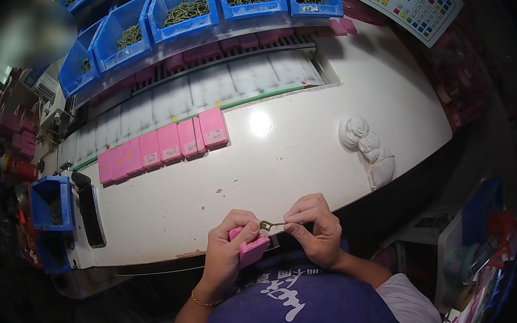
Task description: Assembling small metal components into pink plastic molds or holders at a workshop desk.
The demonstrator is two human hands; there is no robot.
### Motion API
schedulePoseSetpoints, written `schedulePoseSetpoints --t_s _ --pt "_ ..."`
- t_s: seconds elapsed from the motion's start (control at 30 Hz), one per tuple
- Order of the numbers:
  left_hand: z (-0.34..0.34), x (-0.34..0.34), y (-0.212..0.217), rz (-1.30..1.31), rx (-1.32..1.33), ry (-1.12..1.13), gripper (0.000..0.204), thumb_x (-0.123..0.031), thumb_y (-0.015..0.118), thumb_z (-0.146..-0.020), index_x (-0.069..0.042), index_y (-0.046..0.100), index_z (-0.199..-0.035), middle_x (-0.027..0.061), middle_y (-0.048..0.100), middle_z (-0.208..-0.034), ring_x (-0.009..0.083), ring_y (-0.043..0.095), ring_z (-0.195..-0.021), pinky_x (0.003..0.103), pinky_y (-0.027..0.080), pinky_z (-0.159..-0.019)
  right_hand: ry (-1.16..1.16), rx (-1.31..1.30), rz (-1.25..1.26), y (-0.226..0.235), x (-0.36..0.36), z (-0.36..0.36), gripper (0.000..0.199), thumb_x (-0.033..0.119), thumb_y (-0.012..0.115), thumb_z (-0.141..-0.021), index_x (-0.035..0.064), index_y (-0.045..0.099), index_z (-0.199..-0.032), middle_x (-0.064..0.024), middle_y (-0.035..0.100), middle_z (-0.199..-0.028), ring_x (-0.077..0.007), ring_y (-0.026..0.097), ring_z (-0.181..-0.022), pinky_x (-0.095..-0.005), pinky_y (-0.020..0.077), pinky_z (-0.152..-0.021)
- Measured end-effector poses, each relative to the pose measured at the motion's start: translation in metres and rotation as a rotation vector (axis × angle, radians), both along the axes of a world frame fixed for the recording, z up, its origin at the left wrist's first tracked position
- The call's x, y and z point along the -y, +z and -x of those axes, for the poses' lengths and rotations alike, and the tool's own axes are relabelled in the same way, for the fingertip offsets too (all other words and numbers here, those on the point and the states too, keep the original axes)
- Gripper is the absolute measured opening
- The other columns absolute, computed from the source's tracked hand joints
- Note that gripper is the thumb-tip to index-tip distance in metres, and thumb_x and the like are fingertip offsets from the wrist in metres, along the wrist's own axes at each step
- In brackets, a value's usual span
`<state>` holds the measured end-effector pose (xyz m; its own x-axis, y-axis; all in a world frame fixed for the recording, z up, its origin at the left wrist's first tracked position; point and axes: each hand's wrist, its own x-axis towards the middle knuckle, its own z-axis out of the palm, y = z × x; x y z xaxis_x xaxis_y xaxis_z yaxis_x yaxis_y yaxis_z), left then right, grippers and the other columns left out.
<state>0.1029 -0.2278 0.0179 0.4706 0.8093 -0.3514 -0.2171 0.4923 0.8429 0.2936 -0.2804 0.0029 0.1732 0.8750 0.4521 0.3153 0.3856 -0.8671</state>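
Observation:
My left hand [233, 234] is closed round a small pink block [253, 252], held over the table's front edge. Its thumb lies at the block's upper edge, right beside a small olive-brown piece [266, 225] with a looped end and a thin stem. The fingertips of my right hand [315, 227] pinch the stem's other end. Whether the left thumb also presses on the loop I cannot tell. Both hands are close together in front of my blue apron [308, 308].
A row of pink blocks [171, 143] lies on the white table [289, 165]. Behind it stand blue bins [187, 14] of tangled green pieces. A twisted white cloth [368, 146] lies at right, a keypad device [404, 1] at far right, a black phone-like slab [92, 216] at left.

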Motion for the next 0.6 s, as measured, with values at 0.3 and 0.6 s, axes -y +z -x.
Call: schedulePoseSetpoints --t_s 0.3,0.6 --pt "-0.0018 -0.0003 -0.0037 -0.059 -0.045 0.006 0.020 -0.017 0.061 -0.098 0.001 0.064 -0.089 0.0063 0.056 -0.095 0.0165 0.065 -0.075 0.029 0.055 -0.067 0.001 -0.010 0.002 -0.0003 0.0002 0.0001 0.012 0.006 0.074 -0.087 0.0014 0.065 -0.092 -0.0099 0.066 -0.093 -0.0210 0.057 -0.093 -0.0293 0.0480 -0.076" --pt "-0.0010 -0.0006 0.0022 0.042 0.030 -0.028 0.017 -0.018 0.063 -0.099 -0.002 0.065 -0.094 0.0014 0.059 -0.095 0.0085 0.057 -0.083 0.024 0.048 -0.077 -0.002 -0.008 -0.001 0.0012 -0.0001 0.0002 0.012 0.007 0.074 -0.087 0.0020 0.065 -0.091 -0.0093 0.067 -0.093 -0.0214 0.057 -0.092 -0.0302 0.0475 -0.078"
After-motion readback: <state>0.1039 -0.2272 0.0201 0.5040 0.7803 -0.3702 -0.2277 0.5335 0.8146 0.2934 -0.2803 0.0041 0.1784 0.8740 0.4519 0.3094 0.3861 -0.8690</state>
